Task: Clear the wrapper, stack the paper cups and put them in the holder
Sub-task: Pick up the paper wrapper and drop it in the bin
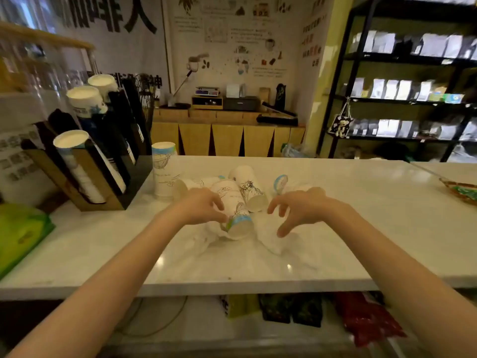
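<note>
Paper cups (233, 200) lie tumbled on their sides in a loose heap at mid-counter, and the nearest one (238, 224) points its open mouth back at the camera, resting on the clear wrapper (268, 239). That wrapper is tough to read: thin, see-through film crumpled against the pale counter (361, 215), its edges melting into the glare. The left hand (198, 206) hovers at that near cup, fingers curled and spread, thumb tip down by the blue rim, though whether it actually touches is hard to call. The right hand (300, 209) hangs just right of the heap, fingers splayed wide and hooked downward, thumb low over the film, nothing gripped. Behind it a blue-edged rim (280, 182) peeks out, the rest of that cup hidden by the knuckles. One tall cup stack (164, 173) stands upright just left of the pile. Further left, the black holder (121, 161) leans its slots back, three white stacks poking out on top, their lower ends lost behind the dividers. At far right a dish (462, 192) is cut off by the frame, and the shelving behind is all blur.
</note>
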`<state>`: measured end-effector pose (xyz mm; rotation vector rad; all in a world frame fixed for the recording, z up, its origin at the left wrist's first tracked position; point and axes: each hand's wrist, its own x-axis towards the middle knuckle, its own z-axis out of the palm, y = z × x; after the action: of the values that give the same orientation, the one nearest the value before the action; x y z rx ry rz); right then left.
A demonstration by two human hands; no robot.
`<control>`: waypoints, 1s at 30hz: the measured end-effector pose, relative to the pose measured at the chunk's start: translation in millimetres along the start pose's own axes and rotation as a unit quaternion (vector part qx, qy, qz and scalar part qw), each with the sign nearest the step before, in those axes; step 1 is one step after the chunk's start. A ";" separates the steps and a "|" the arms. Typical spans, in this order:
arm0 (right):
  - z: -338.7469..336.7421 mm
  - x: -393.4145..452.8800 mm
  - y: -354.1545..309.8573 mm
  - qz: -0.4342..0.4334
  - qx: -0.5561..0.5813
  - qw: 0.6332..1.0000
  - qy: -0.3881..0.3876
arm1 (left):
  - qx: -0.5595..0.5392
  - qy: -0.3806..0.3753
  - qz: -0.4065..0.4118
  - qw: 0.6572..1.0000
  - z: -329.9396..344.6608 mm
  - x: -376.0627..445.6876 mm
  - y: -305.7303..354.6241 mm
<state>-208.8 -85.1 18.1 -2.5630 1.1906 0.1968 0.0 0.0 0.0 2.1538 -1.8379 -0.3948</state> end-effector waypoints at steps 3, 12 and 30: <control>12.3 -2.1 1.8 0.021 -0.009 1.000 -0.021 | 0.004 0.018 -0.014 1.000 12.5 -7.2 -14.2; 48.5 -0.2 9.6 0.008 -0.031 0.998 0.054 | -0.048 0.066 -0.013 0.997 41.4 -22.2 -29.8; 68.3 -18.8 -81.7 -0.175 0.196 0.965 0.003 | -0.113 0.040 -0.032 0.992 14.6 -125.9 -51.4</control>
<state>-158.2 0.9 -23.9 -2.3637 0.6742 -0.1173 22.0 131.6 -30.1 2.0469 -1.6002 -0.4968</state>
